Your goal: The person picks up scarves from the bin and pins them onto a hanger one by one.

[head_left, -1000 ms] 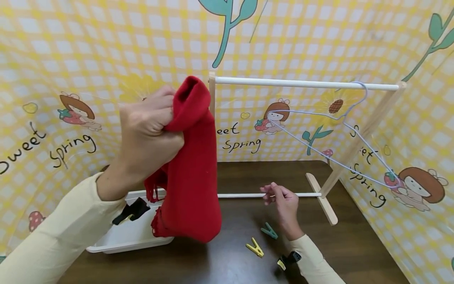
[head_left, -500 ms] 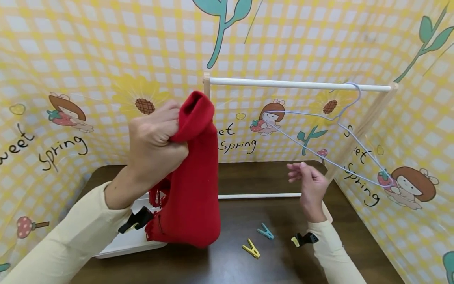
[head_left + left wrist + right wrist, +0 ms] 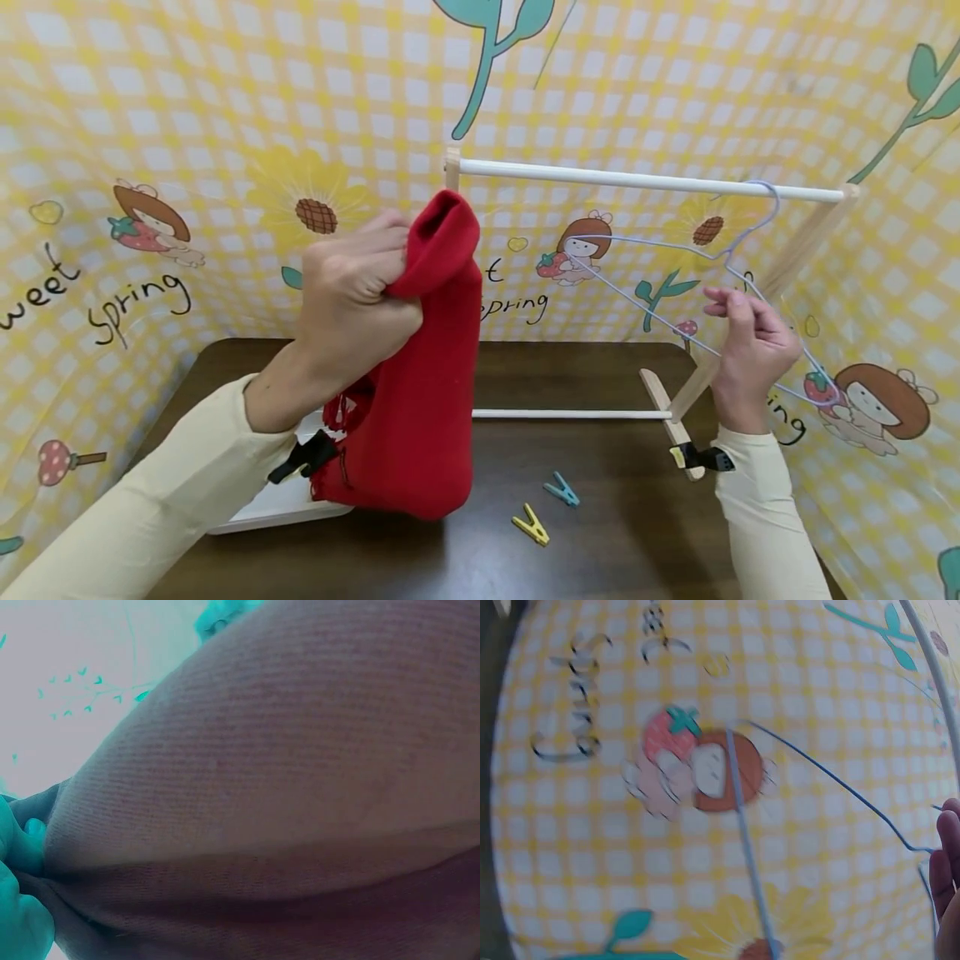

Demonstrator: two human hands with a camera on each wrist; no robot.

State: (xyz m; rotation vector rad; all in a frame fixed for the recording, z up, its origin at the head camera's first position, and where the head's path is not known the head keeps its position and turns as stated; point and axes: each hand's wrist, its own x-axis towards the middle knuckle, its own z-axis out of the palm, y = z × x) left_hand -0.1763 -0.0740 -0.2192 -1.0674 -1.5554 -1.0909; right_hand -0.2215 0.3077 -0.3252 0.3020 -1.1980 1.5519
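Note:
My left hand (image 3: 360, 292) grips a folded red scarf (image 3: 431, 400) near its top, and the cloth hangs down in front of me. Red fringe (image 3: 337, 412) shows along its left side. Close up in the left wrist view, ribbed scarf cloth (image 3: 262, 765) fills most of the picture, with pinching fingers (image 3: 26, 847) at the left edge. A pale blue wire hanger (image 3: 645, 312) hangs from the rack's top white rod (image 3: 600, 173). Overlapping the hanger's right part, my right hand (image 3: 757, 350) is raised with loosely bent fingers and holds nothing.
The rack's lower rod (image 3: 570, 414) and wooden foot (image 3: 675, 433) stand on the dark table (image 3: 600, 533). A yellow clothespin (image 3: 532, 525) and a blue one (image 3: 562, 489) lie in front. Behind the scarf, a white tray (image 3: 277, 512) is partly hidden. Printed checked cloth (image 3: 360, 92) surrounds everything.
My right hand has risen and moved right, from above the table up to the hanger. My left hand has shifted slightly right and down with the scarf.

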